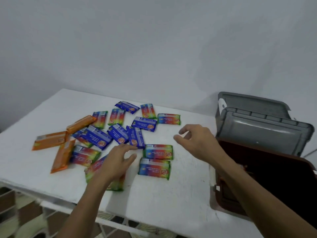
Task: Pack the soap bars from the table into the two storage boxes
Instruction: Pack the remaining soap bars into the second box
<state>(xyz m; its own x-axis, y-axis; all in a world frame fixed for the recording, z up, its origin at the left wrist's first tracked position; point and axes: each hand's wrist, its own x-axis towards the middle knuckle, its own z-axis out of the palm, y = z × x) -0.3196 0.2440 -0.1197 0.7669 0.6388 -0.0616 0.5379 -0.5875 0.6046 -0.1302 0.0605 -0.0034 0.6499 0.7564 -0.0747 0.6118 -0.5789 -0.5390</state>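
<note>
Several wrapped soap bars lie scattered on the white table (154, 200): blue ones such as the blue bar (135, 136), rainbow-coloured ones such as the rainbow bar (154, 169), and three orange bars (49, 140) at the left. My left hand (116, 162) hovers open over a rainbow bar near the table's front, fingertips close to the blue bar. My right hand (197, 140) hangs open above bare table, right of the pile, holding nothing. Two storage boxes stand at the right: a dark red box (267, 170), open, and a grey box (264, 133) behind it.
A plain white wall rises behind the table. The table's front edge runs below my forearms, with a white metal frame and patterned floor (34, 219) visible beneath. A grey lid (248, 100) leans behind the grey box.
</note>
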